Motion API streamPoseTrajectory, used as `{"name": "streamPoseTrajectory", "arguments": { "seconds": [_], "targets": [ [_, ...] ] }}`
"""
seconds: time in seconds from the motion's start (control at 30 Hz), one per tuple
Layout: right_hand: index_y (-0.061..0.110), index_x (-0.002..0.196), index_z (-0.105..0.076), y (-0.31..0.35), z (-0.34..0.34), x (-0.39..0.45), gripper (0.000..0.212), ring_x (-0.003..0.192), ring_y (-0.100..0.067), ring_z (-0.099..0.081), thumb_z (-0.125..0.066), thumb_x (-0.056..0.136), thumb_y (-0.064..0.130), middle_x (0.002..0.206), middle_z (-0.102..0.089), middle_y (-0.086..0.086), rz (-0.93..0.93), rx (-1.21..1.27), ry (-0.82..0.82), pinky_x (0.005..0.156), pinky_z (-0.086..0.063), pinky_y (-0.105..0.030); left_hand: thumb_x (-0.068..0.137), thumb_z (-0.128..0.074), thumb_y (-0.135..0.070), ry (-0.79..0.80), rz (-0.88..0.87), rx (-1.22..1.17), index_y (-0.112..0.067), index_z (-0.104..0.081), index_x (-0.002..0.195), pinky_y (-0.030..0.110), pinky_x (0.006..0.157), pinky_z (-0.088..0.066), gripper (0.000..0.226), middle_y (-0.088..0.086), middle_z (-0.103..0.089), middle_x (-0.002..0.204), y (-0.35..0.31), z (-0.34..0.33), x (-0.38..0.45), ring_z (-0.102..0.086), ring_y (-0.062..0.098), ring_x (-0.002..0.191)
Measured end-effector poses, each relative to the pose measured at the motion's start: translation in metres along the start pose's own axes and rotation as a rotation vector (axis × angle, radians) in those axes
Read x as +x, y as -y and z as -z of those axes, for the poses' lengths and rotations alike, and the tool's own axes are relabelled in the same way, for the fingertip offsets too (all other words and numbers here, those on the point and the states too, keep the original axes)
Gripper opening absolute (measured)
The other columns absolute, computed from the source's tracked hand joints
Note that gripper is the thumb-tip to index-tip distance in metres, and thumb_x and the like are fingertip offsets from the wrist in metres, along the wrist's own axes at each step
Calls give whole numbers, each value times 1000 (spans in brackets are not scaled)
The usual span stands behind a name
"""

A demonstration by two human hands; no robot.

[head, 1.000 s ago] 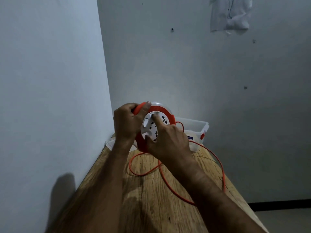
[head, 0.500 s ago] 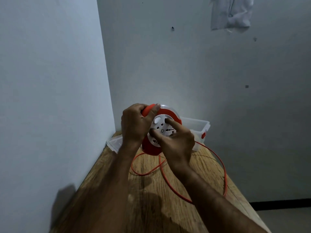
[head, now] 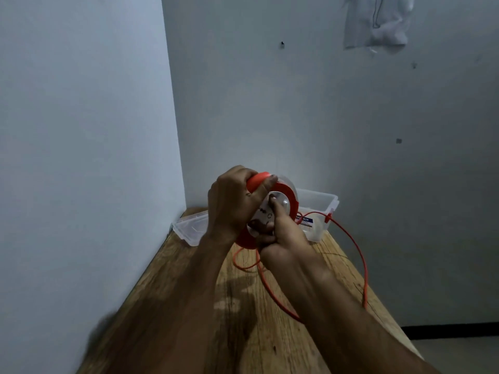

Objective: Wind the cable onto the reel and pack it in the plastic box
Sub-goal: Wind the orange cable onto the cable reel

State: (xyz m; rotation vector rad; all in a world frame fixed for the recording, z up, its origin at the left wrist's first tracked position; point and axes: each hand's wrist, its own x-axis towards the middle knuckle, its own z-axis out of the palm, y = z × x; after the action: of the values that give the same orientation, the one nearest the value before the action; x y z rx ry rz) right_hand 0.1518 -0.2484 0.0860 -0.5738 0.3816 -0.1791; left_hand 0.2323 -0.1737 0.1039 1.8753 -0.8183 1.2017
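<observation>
Two hands: both on the reel, held up above the far end of the table.
Left hand (head: 232,203): fingers curled round the orange handle (head: 258,179) at the top of the reel, thumb lying over it.
Right hand (head: 280,233): against the white face of the reel, one finger hooked into the face near its upper edge, the other fingers curled at the lower edge; how firmly they grip there cannot be told.
Reel (head: 290,197): orange with a white socket face (head: 266,214), tilted, off the table, in front of the box.
Cable (head: 361,263): orange, mostly loose; one run leaves the reel on the right, arcs out past the right edge of the table and comes back across the wood toward the near side; a small loop (head: 243,263) lies on the table just under the reel.
Box (head: 320,201): clear plastic, open, at the far end of the table near the right edge, with a blue label and a red clip on its side.
Lid (head: 189,228): clear, lying at the far left corner of the table, beside the box.
Table (head: 270,333): wooden, set into the corner of two pale walls.
</observation>
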Motion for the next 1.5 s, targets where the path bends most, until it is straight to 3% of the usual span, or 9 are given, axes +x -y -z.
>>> {"name": "streamPoseTrajectory", "arguments": {
  "seconds": [0.2,0.3,0.37,0.43,0.57,0.7,1.0,1.27,1.5],
  "targets": [
    [12,108,-62,-6,-5,-4,37,72,-19,-72,-72,89,43,97,-75,-10,413,-460,-110,49,-51,-22,90,-61,-58,-62,118,-126,-9,-76,95,17,68,-54,51,3,-75,86,10,9,6,-63,5,71],
    [14,93,-62,-7,7,3,26,72,-11,-69,-74,91,37,82,-69,2,1161,-894,-159,58,-56,-18,92,-64,-50,-74,207,-188,-10,-76,94,15,63,-56,42,1,-75,83,14,20,12,-67,3,67],
    [11,90,-62,4,12,11,17,67,-11,-64,-73,92,24,81,-66,1,1694,-1182,-10,56,-53,-19,92,-65,-47,-38,217,-194,-10,-77,93,11,61,-54,39,-1,-74,79,18,31,18,-68,3,66],
    [9,98,-66,12,11,12,14,80,-19,-63,-66,90,21,97,-66,-8,1885,-1446,223,60,-56,-28,92,-66,-46,21,213,-188,-11,-78,91,9,60,-51,37,-2,-73,77,22,40,21,-68,3,65],
    [17,118,-69,10,11,7,46,119,-31,-55,-81,75,27,135,-53,-16,1781,-1873,455,81,-58,-39,90,-67,-49,131,220,-186,-10,-79,87,25,69,-60,41,3,-76,76,28,46,20,-71,11,66],
    [23,117,-73,2,13,4,63,124,-34,-55,-96,59,24,141,-44,-13,1674,-2079,427,93,-56,-45,85,-67,-54,164,241,-179,-8,-79,87,32,69,-61,47,6,-76,77,33,48,19,-72,14,67],
    [25,115,-72,-5,26,18,49,119,-34,-57,-88,72,41,132,-53,-16,1668,-2054,300,80,-62,-45,70,-64,-79,324,213,-140,-18,-79,97,37,75,-63,68,-3,-76,89,29,34,15,-71,10,78],
    [7,126,-64,-5,32,23,58,70,-28,-72,-73,76,35,89,-76,-13,1643,-1773,179,69,-63,-38,76,-61,-74,297,230,-137,-17,-77,102,38,76,-63,65,-1,-76,93,21,26,12,-70,11,78],
    [14,124,-64,-19,22,20,60,95,-17,-73,-84,76,43,113,-74,0,1345,-1491,54,85,-62,-35,72,-57,-83,275,250,-104,-19,-78,92,39,74,-63,71,-5,-75,83,24,23,9,-69,8,72]
  ]
}}
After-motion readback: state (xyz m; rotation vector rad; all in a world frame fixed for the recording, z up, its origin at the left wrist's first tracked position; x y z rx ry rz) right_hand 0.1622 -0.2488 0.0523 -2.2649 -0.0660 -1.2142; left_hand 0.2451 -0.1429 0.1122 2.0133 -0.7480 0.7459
